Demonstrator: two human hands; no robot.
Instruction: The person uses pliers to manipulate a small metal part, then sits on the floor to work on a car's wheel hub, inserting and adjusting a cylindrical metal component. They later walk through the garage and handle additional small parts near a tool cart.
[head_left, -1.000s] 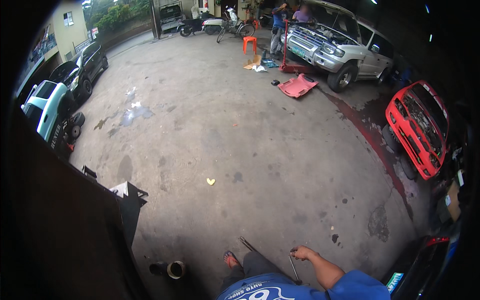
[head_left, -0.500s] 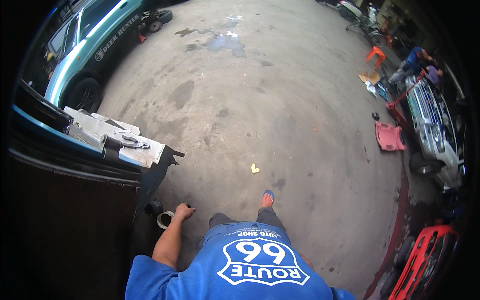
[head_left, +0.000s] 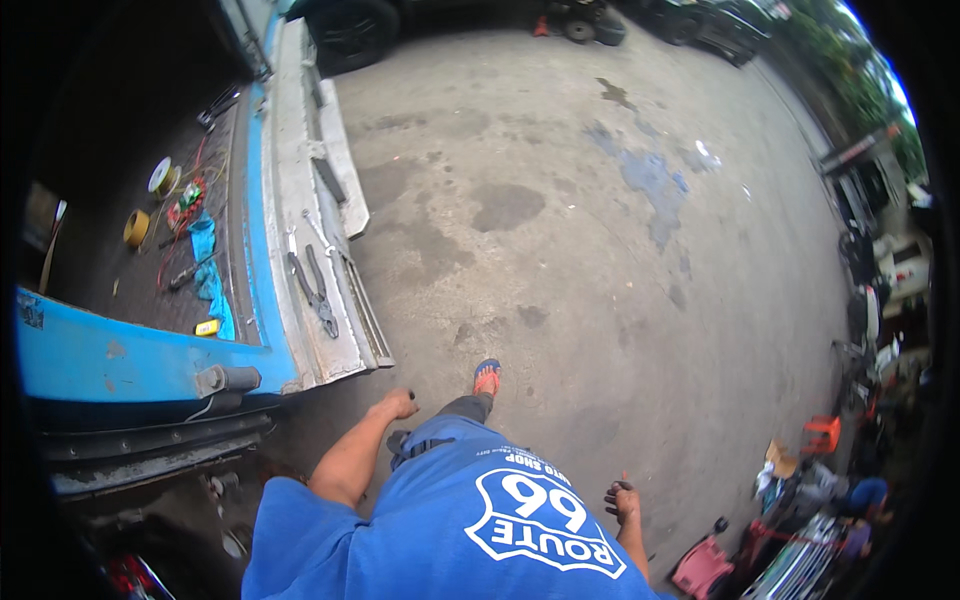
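**Walking beside an open truck tailgate, both hands empty**

The person in a blue printed shirt is standing on a stained concrete floor (head_left: 600, 260), looking straight down over their own shoulders. The left hand (head_left: 398, 403) is hanging loose just below the corner of a lowered metal tailgate (head_left: 318, 330), with its fingers curled inward and gripping nothing; it is near the tailgate's edge but not touching it. The right hand (head_left: 622, 498) is swinging beside the hip, its dark-stained fingers half bent and likewise holding nothing.

A pair of pliers (head_left: 313, 288) is lying on the tailgate, handles pointing up the picture, well apart from the left hand. Behind the tailgate, the blue truck bed (head_left: 110, 350) is carrying a roll of yellow tape (head_left: 136, 228), a spool (head_left: 162, 178), a blue rag (head_left: 206, 262) and a tangle of red wire (head_left: 182, 205).

One foot in a blue-and-red flip-flop (head_left: 487, 376) is stepping forward on the floor, just beyond the left hand. At the lower right edge, a red plastic stool (head_left: 822, 434) and a pink container (head_left: 702, 568) are sitting among clutter, where another person in blue is crouching; what that person is doing is too small to tell.
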